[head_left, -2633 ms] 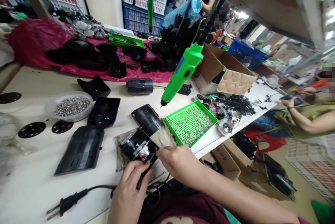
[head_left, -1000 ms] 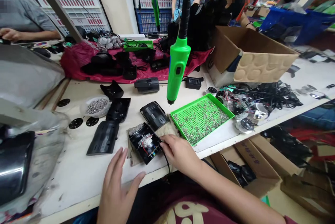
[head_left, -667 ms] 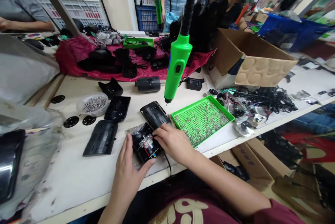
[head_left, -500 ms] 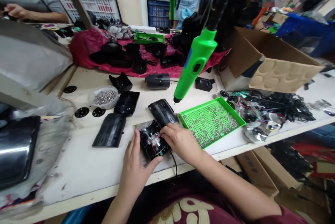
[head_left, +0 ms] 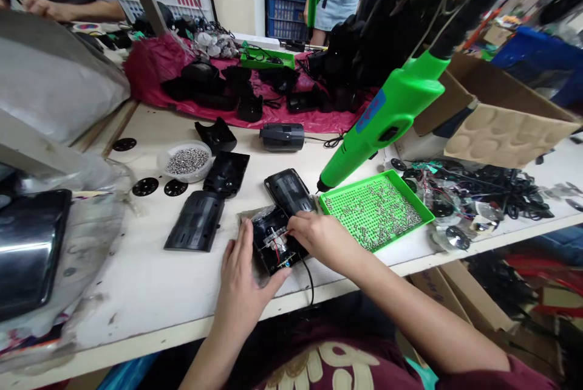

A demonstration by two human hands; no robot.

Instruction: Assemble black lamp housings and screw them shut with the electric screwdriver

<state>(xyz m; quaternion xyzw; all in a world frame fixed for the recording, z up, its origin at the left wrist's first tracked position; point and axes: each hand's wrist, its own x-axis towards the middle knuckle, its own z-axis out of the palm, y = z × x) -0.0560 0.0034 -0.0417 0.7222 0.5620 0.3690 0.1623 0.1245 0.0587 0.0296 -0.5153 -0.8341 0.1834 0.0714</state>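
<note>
An open black plastic housing (head_left: 268, 259) lies near the table's front edge, with a small motor (head_left: 279, 243) and thin wires inside. My left hand (head_left: 243, 283) braces it, fingers straight along its left side and thumb at its front corner. Over the right side of the housing, my right hand (head_left: 319, 235) is closed in a pinch on a thin red wire (head_left: 286, 232); its fingertips are partly hidden. A black cable (head_left: 311, 280) runs from the housing over the table edge. Just behind sits a ribbed black shell (head_left: 289, 189).
A green electric screwdriver (head_left: 382, 119) hangs above a green tray (head_left: 430, 218) of screws. Left are a tub (head_left: 207, 171) of small metal parts and black shells (head_left: 194, 223). Tangled wires (head_left: 496, 189) and a cardboard box (head_left: 505, 135) stand right. Other people are across the table.
The view has shifted slightly, and the hanging screwdriver appears farther right and more tilted. Both hands stay at the housing, with the right one still pinching inside it.
</note>
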